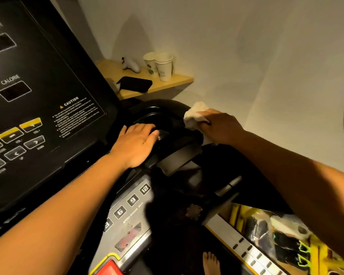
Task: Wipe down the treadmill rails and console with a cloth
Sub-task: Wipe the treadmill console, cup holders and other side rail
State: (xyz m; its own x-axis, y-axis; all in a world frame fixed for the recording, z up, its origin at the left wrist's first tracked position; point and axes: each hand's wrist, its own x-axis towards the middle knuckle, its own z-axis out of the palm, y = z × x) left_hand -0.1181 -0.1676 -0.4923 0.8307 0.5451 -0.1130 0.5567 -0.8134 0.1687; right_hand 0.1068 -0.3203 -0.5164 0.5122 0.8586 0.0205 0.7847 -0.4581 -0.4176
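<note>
The treadmill's black console fills the left of the view, with a grey speed-button panel below it. To its right is a round black cup holder and the dark right rail. My left hand rests flat with straight fingers on the edge of the cup holder. My right hand grips a crumpled white cloth and holds it against the far right rim of the cup holder area. Part of the cloth is hidden under my fingers.
A wooden shelf on the wall behind holds paper cups, a black phone and a small white object. The white wall is close on the right. Bags and shoes lie on the floor below right. A bare foot shows at the bottom.
</note>
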